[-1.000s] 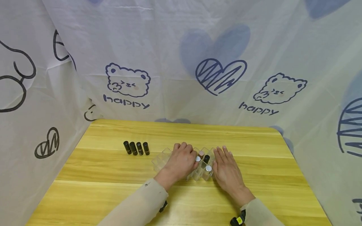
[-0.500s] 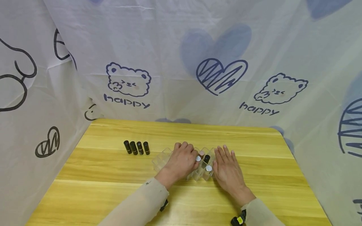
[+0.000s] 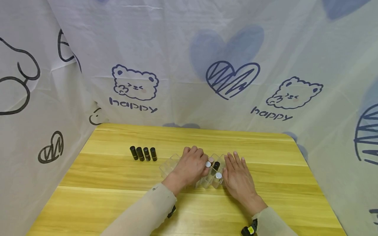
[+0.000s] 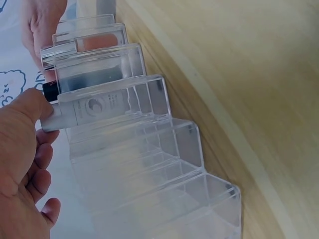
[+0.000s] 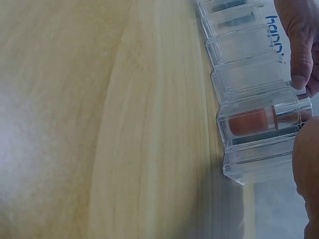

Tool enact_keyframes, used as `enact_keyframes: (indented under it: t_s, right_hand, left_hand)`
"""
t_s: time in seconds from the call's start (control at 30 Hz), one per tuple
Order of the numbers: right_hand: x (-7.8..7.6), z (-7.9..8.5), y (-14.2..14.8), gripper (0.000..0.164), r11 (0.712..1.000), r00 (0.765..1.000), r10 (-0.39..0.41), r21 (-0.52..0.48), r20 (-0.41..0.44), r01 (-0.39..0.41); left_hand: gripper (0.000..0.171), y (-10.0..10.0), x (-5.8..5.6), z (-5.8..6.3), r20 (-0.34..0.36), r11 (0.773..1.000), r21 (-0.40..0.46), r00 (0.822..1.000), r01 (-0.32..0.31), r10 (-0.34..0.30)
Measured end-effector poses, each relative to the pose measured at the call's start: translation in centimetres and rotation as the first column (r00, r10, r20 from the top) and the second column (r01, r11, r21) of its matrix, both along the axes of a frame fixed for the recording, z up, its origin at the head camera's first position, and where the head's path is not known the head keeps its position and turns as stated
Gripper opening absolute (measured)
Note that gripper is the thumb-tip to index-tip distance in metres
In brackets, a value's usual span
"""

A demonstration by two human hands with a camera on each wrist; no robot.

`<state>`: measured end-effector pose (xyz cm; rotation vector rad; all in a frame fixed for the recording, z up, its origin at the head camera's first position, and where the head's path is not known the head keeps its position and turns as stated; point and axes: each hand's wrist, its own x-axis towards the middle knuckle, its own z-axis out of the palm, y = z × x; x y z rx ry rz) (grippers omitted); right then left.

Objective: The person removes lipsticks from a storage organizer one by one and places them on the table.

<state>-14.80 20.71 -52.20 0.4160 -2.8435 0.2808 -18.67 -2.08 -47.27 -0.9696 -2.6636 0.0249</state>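
Note:
A clear stepped lipstick organizer (image 3: 170, 166) stands on the table. My left hand (image 3: 190, 166) reaches over its middle. Thumb and forefinger pinch the pale cap of a tube (image 4: 99, 107), whose lower part sits inside a compartment; a round mark shows on it. My right hand (image 3: 238, 178) lies with straight fingers along the organizer's right end. Beside the held tube stand a black-capped tube (image 3: 216, 166) and a pink-topped tube (image 3: 211, 160). Nearer the front is a silver-capped tube (image 3: 218, 175), its body reddish in the right wrist view. My left fingertips are hidden in the head view.
Several black lipsticks (image 3: 143, 154) lie in a row on the wooden table (image 3: 118, 186), left of the organizer. A white cloth (image 3: 177, 65) printed with bears and hearts hangs behind the table and along its left side.
My left hand and the pinched tube have shifted very slightly upward and away in the head view. The right hand has stayed in place against the organizer.

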Motion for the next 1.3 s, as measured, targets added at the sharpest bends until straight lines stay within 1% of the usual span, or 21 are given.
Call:
enact_keyframes:
  t_s: [0.17,0.3,0.43,0.57,0.77,0.97,1.1,1.3]
  right_hand:
    - [-0.1,-0.1,0.0,0.052,1.000,1.000,0.002,-0.005,0.000,-0.002]
    - [-0.2,-0.2,0.0,0.051,1.000,1.000,0.005,-0.005,-0.007,-0.005]
    - [-0.1,-0.1,0.0,0.052,1.000,1.000,0.007,-0.004,-0.009,-0.007]
    - [-0.1,-0.1,0.0,0.052,1.000,1.000,0.007,-0.008,-0.007,-0.007]
    - [-0.1,-0.3,0.0,0.052,1.000,1.000,0.005,-0.008,-0.004,-0.005]
    - [-0.1,-0.3,0.0,0.051,1.000,1.000,0.002,-0.009,-0.007,-0.002]
    - [-0.1,-0.4,0.0,0.051,1.000,1.000,0.003,-0.019,-0.011,-0.004]
    - [-0.1,-0.4,0.0,0.051,1.000,0.999,0.011,-0.011,-0.030,-0.012]
  left_hand:
    - [0.029,-0.1,-0.2,0.3,-0.006,1.000,-0.004,1.000,0.020,-0.020]
    - [0.028,-0.3,-0.5,0.2,-0.010,0.999,0.021,0.999,0.048,-0.048]
    - [0.028,-0.5,-0.7,0.2,0.008,0.997,0.027,0.998,0.069,-0.070]
    - [0.029,-0.6,-0.9,0.6,0.018,0.996,0.025,0.997,0.081,-0.081]
    - [0.027,-0.6,-0.9,1.4,0.018,0.996,0.021,0.996,0.089,-0.090]
    - [0.026,-0.6,-0.6,2.3,-0.022,0.995,0.024,0.995,0.097,-0.096]
    - [0.026,-0.6,-0.3,3.3,-0.033,0.993,0.050,0.994,0.106,-0.105]
    - [0.029,-1.0,0.0,4.7,-0.012,0.987,0.118,0.994,0.107,-0.107]
